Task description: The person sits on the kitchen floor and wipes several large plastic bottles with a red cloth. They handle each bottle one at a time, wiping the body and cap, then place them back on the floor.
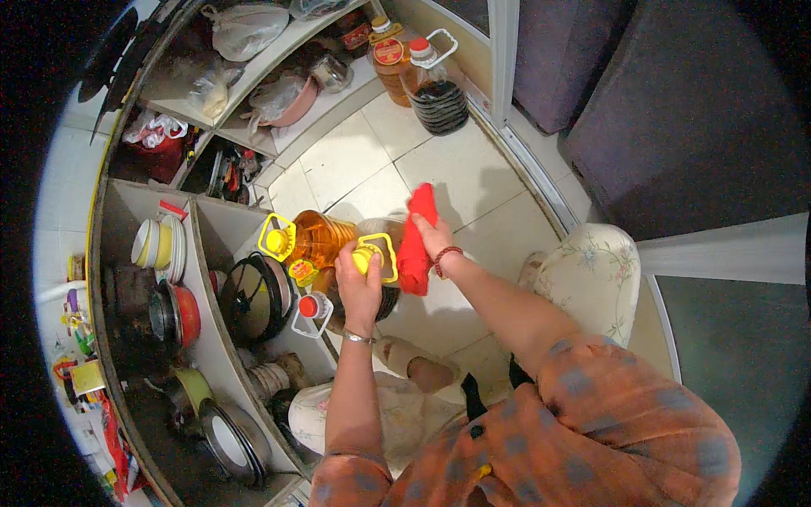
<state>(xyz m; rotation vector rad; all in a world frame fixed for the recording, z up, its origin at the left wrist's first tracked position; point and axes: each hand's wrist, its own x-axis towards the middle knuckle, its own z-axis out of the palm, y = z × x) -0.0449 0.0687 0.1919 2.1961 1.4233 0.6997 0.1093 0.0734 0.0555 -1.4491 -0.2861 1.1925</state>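
My left hand (pixel 358 287) is closed around the yellow cap and handle of a clear plastic jug (pixel 380 226); most of the jug is hidden below the hand. A folded red cloth (pixel 417 258) is gripped in my right hand (pixel 435 239), just right of the jug. Left of my left hand stands a large bottle of amber oil (pixel 323 238) with a yellow cap and handle. Nearer to me is a jug with a red cap (pixel 310 306) and a white handle, its body partly covered by my left hand and wrist.
At left, an open cabinet (pixel 196 253) holds stacked bowls (pixel 160 243), pans (pixel 262 296) and a pot lid (pixel 232 439). Another amber bottle (pixel 390 72) and a dark-filled jug (pixel 439 106) stand on the tiled floor (pixel 351 156) at the back, near a sliding-door track (pixel 541 198).
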